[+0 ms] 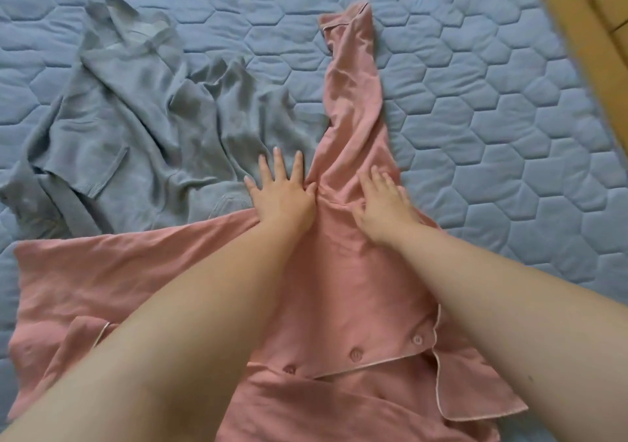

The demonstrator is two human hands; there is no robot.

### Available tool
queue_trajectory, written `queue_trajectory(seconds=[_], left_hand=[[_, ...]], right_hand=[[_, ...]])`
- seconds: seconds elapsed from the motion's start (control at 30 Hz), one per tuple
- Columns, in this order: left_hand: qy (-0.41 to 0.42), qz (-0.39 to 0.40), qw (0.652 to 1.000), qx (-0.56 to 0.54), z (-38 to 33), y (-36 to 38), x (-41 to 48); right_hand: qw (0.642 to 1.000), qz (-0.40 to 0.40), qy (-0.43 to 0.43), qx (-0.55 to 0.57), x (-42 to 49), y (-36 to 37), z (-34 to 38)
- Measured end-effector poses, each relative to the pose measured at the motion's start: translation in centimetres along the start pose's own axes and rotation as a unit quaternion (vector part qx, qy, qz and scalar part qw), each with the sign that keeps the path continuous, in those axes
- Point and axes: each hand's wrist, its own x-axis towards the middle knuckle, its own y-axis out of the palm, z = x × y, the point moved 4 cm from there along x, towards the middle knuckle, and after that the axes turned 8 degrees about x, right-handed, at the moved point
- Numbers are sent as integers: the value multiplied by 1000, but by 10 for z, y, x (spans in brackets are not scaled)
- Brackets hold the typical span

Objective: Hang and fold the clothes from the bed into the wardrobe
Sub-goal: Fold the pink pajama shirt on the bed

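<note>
Pink shirt (339, 288) pressed by flat left hand (283, 200), right hand (384, 207).

The pink shirt (339, 288) runs off the bottom edge, forearms (204, 305) covering part of it. A blurred wooden frame (584, 16) is cropped top right.

Grey garment (136, 115) crowds left; bare quilt (492, 135) lies right.

Home bedroom: blue quilted mattress cover (475, 108), wooden bed frame (584, 33), pyjama-type garments (136, 108) lying loose.
</note>
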Motion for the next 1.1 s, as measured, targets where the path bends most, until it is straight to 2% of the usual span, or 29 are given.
queue_trajectory(seconds=[0.07,0.1,0.27,0.4,0.5,0.6,0.67,0.77,0.93,1.0,1.1], left_hand=[[-14,-18,1000,-2,-3,8,19],[-16,-29,999,6,-3,12,26],[8,-100,995,28,1,31,50],[-12,-140,990,-22,3,29,56],[-8,-139,990,-26,3,30,58],[-6,-137,990,-24,4,31,59],[-3,-135,991,-21,3,30,59],[-6,-137,990,-19,4,31,60],[-5,-148,989,-6,5,33,61],[-3,-149,989,-4,5,32,61],[-2,-150,989,2,5,32,63]], right_hand=[[999,40,-1,-15,15,16,-7],[999,35,-2,-16,21,22,-10],[990,-130,-37,-41,49,14,-3],[986,-161,0,-40,81,-5,1],[969,-239,21,49,101,-21,5],[923,-316,46,215,124,-42,7],[894,-354,91,259,144,-61,7],[872,-351,159,301,179,-88,7],[795,-235,229,511,228,-112,7],[802,-207,222,515,232,-116,9],[821,-214,189,494,235,-121,13]])
